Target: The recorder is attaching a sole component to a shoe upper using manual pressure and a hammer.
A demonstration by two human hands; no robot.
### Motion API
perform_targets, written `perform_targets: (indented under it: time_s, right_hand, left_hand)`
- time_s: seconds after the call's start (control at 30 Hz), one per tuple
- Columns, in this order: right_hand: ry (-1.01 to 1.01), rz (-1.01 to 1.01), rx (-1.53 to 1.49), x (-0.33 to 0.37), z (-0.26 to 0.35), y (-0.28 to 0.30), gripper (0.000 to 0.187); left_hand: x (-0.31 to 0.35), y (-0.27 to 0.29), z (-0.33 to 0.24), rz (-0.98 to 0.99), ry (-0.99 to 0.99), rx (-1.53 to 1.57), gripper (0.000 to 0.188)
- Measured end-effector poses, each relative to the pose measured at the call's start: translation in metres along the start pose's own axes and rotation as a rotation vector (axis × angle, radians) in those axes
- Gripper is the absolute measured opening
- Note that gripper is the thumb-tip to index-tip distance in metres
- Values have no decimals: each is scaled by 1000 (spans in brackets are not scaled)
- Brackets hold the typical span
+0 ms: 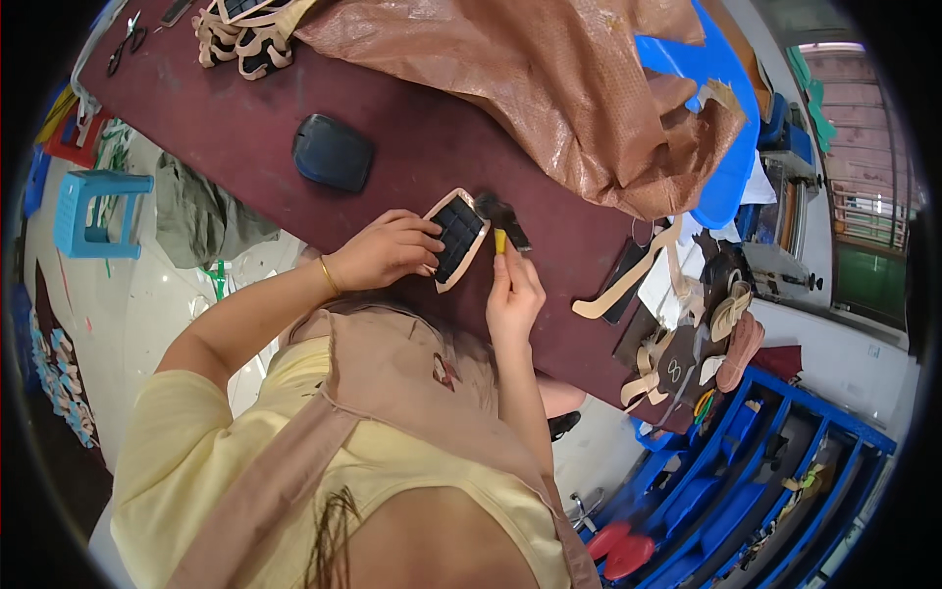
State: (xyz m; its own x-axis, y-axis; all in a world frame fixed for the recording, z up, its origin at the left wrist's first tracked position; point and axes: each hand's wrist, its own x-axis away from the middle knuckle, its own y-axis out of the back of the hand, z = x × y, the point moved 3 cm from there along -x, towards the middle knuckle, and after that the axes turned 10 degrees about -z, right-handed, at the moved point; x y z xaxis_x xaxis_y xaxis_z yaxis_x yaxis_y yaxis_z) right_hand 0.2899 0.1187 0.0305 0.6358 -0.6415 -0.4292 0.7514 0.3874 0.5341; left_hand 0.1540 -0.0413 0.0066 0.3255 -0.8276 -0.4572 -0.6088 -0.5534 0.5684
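black gridded panel with beige edging gripped by the left hand, yellow-handled, dark-headed tool clasped in the right hand, maroon counter seen beyond

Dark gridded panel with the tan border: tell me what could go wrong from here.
The yellow-handled tool in the right hand is close beside the panel, so a slip might mark it. The fingers of the left hand rest on the panel's other side and could be hit if the tool strays. The panel is near the person's side of the table, so it might drop if the grip loosens.
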Motion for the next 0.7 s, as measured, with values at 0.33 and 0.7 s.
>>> perform_targets:
  time_s: [0.33, 0.7]
  right_hand:
    - [10, 15, -53, 7, 16, 21, 10]
    - [32, 113, -103, 34, 22, 34, 21]
  left_hand:
    - [-4, 5, 0, -37, -44, -41, 18]
    - [3, 5, -3, -51, -64, -61, 26]
